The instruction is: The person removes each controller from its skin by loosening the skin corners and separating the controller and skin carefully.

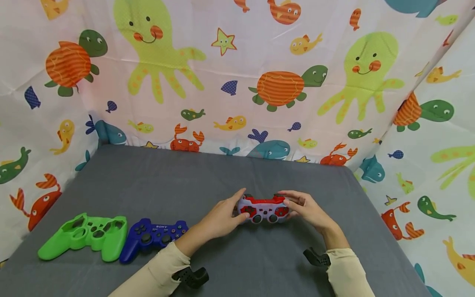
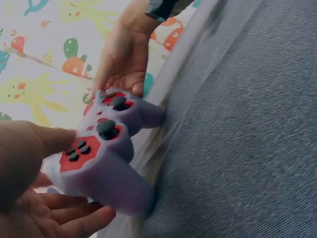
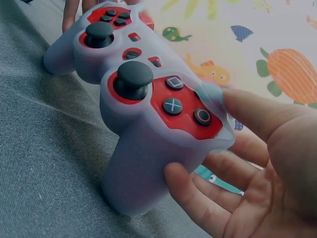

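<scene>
A red game controller sits in a pale translucent silicone cover, its handles down on the grey cloth. My left hand grips its left end, thumb on top beside the direction pad and fingers underneath. At the other end, my right hand pinches the cover's upper corner with the thumb, its fingers lying behind and below. In the right wrist view a fold of the cover lies over the corner next to the round buttons, of which three show. Both sticks poke through the cover.
Left of my hands, a blue Sony controller lies beside an empty green silicone cover, close to my left forearm. Grey cloth covers the table. A sea-animal curtain hangs behind and at both sides.
</scene>
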Demonstrator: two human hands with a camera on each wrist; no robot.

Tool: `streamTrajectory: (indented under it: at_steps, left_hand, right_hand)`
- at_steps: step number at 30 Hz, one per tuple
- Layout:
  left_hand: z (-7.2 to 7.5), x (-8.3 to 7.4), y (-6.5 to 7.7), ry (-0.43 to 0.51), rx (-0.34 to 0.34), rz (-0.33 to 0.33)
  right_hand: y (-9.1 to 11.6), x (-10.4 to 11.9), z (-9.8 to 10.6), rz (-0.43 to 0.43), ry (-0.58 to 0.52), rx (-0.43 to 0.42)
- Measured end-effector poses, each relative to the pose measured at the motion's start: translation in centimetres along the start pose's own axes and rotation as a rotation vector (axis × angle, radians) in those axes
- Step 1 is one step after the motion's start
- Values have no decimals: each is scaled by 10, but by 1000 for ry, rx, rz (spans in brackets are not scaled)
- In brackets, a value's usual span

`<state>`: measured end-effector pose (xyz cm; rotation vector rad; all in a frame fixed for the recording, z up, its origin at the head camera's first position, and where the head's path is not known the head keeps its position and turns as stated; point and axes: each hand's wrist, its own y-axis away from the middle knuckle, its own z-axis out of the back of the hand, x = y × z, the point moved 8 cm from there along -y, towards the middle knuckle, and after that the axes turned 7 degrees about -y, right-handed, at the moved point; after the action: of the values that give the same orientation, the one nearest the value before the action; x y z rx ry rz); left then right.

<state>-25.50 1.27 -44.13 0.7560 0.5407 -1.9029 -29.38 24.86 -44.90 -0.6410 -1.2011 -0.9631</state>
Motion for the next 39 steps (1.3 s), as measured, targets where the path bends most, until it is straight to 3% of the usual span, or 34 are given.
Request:
streamTrajectory:
  at_steps: [3, 8, 14, 18, 23, 29, 36, 39]
  left_hand:
    - [-5, -3, 2, -55, 13, -25]
    - [-6, -5, 3, -83, -58, -62]
    - [-2, -4, 1, -33, -154, -63]
    - [1, -1, 0, 32, -154, -49]
    - [3, 2, -2, 105, -122, -40]
    - [-1, 10, -2, 120, -61, -17]
    - [-8, 15, -1, 125, -8, 16]
    - [-9, 15, -3, 90, -12, 7]
  right_hand:
    - [-1, -1, 2, -21, -12, -18]
    - [0, -2, 2, -26, -2, -10]
    - [1, 7, -1, 83, 4, -53]
    - [2, 14, 1, 121, 43, -114]
    - [2, 15, 5, 94, 96, -138]
    - [-3, 10, -1, 47, 129, -54]
    - [1, -1, -20, 12, 59, 203]
    - [2, -5, -23, 12, 81, 227]
